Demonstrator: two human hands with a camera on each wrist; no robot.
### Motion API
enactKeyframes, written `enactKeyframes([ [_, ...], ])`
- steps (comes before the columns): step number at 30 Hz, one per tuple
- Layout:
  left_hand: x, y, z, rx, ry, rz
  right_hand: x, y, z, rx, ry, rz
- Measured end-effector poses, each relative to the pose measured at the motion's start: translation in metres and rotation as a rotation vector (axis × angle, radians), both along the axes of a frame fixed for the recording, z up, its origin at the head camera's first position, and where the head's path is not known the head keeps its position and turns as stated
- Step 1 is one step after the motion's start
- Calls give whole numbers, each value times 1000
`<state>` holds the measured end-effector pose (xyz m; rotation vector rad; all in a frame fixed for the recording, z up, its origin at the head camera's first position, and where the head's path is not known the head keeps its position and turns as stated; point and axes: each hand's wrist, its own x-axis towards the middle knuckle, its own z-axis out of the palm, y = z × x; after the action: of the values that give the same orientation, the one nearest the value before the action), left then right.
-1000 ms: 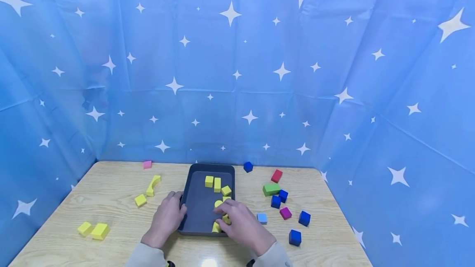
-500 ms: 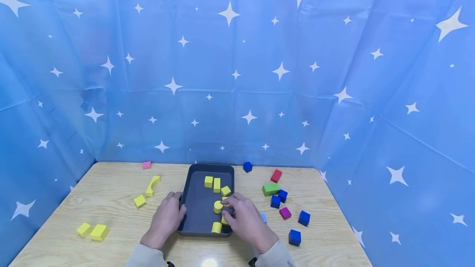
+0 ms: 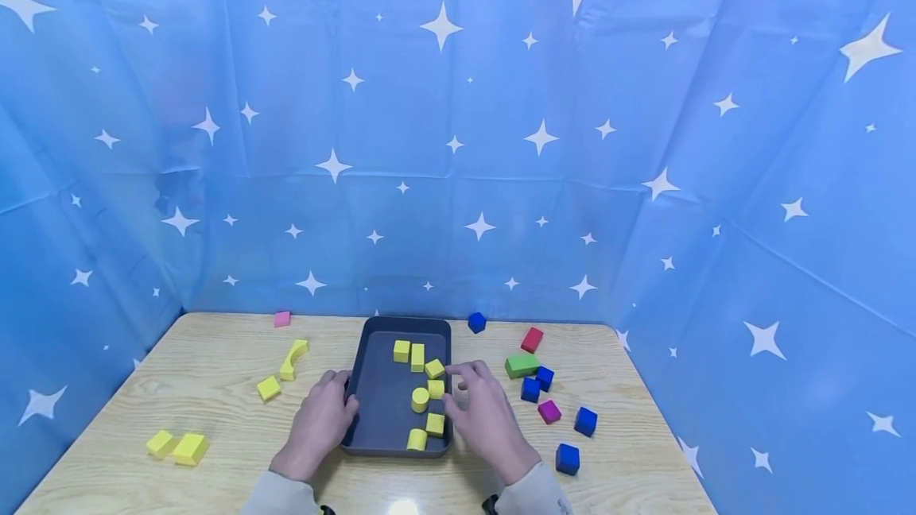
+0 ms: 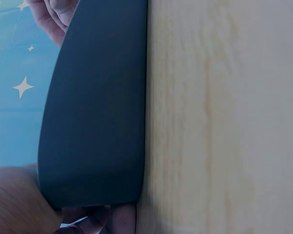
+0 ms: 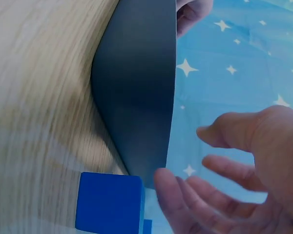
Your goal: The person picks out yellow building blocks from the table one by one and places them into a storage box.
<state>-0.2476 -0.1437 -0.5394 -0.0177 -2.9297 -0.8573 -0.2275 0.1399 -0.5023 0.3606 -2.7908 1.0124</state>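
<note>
A dark rectangular tray (image 3: 382,412) lies on the wooden table, with several yellow blocks inside, mostly along its right side. Among them are a round-topped cylinder (image 3: 420,400) and a cube (image 3: 434,424). My left hand (image 3: 319,422) holds the tray's left wall; the left wrist view has its fingers (image 4: 122,218) past the end of the dark wall. Beside the right rim is my right hand (image 3: 488,418), thumb and fingers spread apart with nothing between them. In the right wrist view, a blue block (image 5: 110,202) sits below those fingers.
Yellow blocks lie to the left, including an arch (image 3: 293,360) and a block (image 3: 191,449). A pink block (image 3: 282,319) is at the back left. On the right are a green block (image 3: 522,365), a red block (image 3: 532,339), a magenta block (image 3: 549,412) and several dark blue blocks.
My right hand has drawn back rightward from over the yellow blocks to the tray's right rim, uncovering them and covering the light blue block. The left hand stays in place.
</note>
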Motion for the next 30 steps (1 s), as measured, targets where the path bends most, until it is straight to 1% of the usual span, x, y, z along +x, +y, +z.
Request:
enactKeyframes([
  [7,0,0,0,3,-2,2,-3,3,-4,-79,-94,-23],
  [13,0,1,0,2,-7,1,-5,2,-5,-130,-152,-26],
  [15,0,1,0,3,-9,0,-5,1,-6,-127,-167,-22],
  [18,0,0,0,2,-7,-1,-5,0,-7,-94,-173,-17],
  [22,0,0,1,-2,-2,-1,-5,-1,-8,-48,-190,-33],
  [25,1,1,0,-5,-2,1,-6,-2,-10,-44,-216,-42],
  [30,0,1,1,-9,-8,3,-7,-5,-13,-66,-213,-24],
])
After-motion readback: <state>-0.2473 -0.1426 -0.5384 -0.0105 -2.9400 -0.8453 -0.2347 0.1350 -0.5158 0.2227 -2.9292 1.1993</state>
